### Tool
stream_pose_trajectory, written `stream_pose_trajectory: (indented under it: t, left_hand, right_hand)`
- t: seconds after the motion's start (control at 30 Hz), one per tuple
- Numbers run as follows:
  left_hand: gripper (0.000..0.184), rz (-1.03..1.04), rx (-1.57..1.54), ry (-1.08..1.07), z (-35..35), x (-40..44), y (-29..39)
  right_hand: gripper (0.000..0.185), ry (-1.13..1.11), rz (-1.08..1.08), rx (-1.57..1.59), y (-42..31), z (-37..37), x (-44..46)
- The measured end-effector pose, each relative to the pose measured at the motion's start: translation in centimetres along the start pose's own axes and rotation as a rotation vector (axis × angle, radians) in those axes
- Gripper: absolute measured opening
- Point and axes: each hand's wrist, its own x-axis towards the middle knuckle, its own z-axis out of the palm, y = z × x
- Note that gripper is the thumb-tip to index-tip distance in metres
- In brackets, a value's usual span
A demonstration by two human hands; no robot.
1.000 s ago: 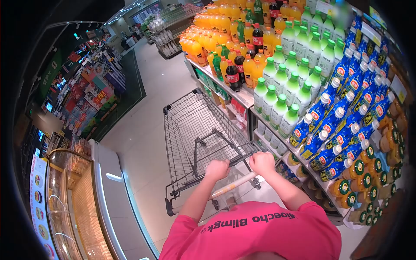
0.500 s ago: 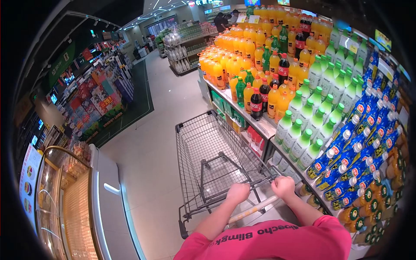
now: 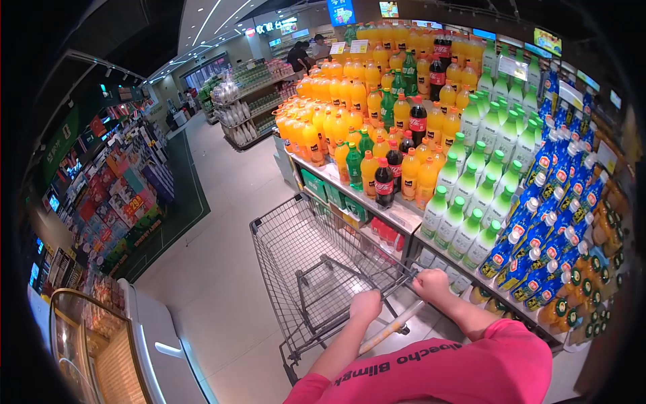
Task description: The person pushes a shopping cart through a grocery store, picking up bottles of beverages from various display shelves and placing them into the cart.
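A dark wire shopping cart stands in front of me, and the floor shows through its mesh. My left hand is closed in a fist at the rear of the cart. Farther right, my right hand is closed at the cart's rear right corner. The pale handle bar runs between my forearms; the exact spot each set of fingers grips is hidden. Close to the cart's right side is a display shelf with orange drink bottles, cola bottles and white-green bottles.
Blue-labelled bottles and orange jars fill the right side. A glass-fronted case and white counter stand at left, with a promotional display beyond. Pale floor leads to a far shelf and people.
My view has turned to the right, so the bottle display and far shelf sit farther left. The cart has come nearer alongside the display, with both hands still on it.
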Motion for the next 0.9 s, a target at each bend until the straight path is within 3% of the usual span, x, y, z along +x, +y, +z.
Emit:
stream_pose_trajectory:
  t: [0.4,0.7,0.9]
  left_hand:
    - [0.026,-0.080,0.053,-0.061,-1.8,2.7,-1.9]
    - [0.036,-0.048,0.097,-0.014,-1.7,3.0,-2.7]
    - [0.035,-0.054,0.078,0.005,-0.9,3.5,-3.3]
  right_hand:
    - [0.021,0.027,-0.003,0.046,0.3,2.0,3.0]
    - [0.026,-0.131,-0.017,0.082,0.4,1.7,4.1]
    - [0.024,-0.067,-0.080,0.225,1.3,2.1,4.1]
